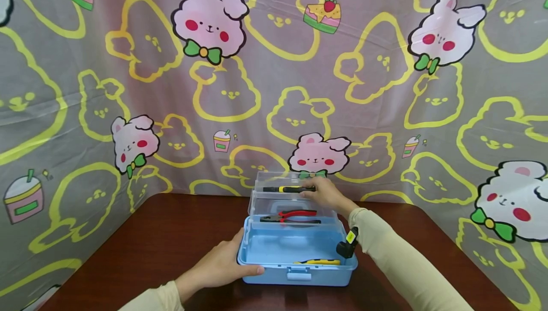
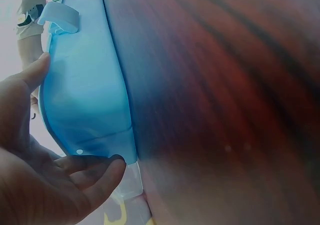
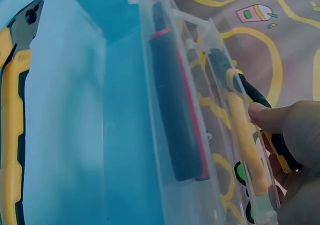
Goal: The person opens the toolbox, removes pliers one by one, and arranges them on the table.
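A light blue toolbox (image 1: 295, 276) stands on the table with its clear tiered trays (image 1: 257, 201) folded up and back. My left hand (image 1: 216, 263) grips the box's left front corner, thumb on the front rim and fingers round the end wall. At the upper tray, my right hand (image 1: 327, 194) pinches the handle of yellow-and-black pliers (image 3: 245, 130), whose head end lies in that tray. Red-and-black pliers (image 1: 299, 213) lie in the lower tray. Inside the box near the front wall is another pair of yellow-handled pliers (image 3: 12, 110), its jaws visible in the right wrist view.
The dark red-brown table (image 1: 180, 235) extends on both sides of the box. A patterned cloth (image 1: 231, 102) with cartoon rabbits hangs behind and beside it. The toolbox's latch (image 1: 298, 274) is at the front. A black wrist camera (image 1: 347, 245) hangs over the box's right edge.
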The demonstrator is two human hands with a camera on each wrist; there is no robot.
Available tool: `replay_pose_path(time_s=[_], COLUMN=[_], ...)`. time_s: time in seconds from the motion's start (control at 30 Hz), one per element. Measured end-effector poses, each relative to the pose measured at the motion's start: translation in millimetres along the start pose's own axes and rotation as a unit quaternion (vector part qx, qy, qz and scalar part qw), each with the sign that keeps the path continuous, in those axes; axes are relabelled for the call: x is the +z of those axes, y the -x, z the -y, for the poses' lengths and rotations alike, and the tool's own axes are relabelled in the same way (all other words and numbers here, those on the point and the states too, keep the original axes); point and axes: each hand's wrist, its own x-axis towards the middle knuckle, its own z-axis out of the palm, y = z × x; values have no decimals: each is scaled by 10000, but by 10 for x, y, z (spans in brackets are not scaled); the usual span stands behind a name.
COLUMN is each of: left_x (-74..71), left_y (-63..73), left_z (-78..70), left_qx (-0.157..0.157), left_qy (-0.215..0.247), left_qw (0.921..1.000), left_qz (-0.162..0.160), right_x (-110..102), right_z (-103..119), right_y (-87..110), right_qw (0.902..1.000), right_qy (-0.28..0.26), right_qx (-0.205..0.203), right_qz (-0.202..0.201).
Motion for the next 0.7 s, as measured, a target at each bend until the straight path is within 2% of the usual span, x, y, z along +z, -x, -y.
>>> replay_pose_path(time_s=[0.23, 0.7], left_x=[2, 6], left_y=[3, 2], left_z=[10, 6], left_qx=[-32, 33], left_qy=[-19, 68], left_qw=[10000, 10000], left_qz=[-31, 15], right_x=[-41, -22], right_z=[41, -40], right_y=[20, 113], right_qw=[9985, 9957], right_qy=[-489, -464], right_qx=[208, 31], right_qz=[-132, -805])
